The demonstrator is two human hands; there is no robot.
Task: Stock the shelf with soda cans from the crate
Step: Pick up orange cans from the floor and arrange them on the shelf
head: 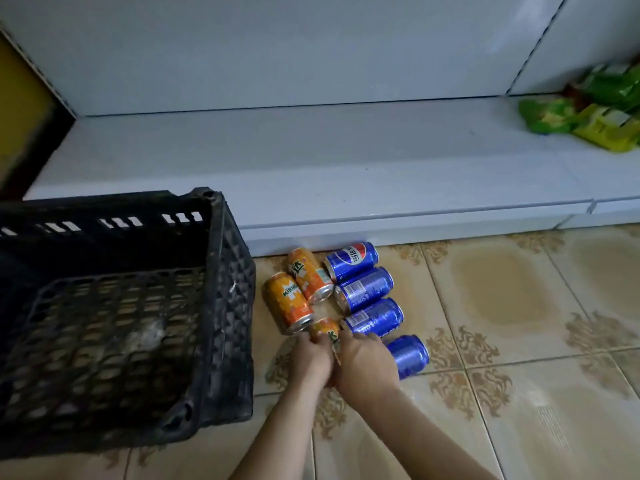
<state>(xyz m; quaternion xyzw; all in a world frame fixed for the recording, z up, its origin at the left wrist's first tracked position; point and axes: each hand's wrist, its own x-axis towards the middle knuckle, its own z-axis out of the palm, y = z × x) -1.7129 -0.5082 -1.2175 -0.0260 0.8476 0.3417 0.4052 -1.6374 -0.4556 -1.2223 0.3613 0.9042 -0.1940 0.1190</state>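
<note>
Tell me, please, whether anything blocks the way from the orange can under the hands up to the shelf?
The other cans do: two orange cans and the blue cans lie on the floor between the orange can both hands hold and the shelf. The shelf surface behind them is bare.

Third orange can (323, 330) mostly covered by left hand (311, 362) and right hand (367, 365); only its far end shows. Fingers of both hands are blurred, so the grip is unclear, possibly both on that can. Nearest blue can (410, 355) partly hidden behind the right hand. Black crate (221, 306) cut off at left edge. Green packets (585, 116) on shelf blurred, cut at right edge, print unreadable.
</note>
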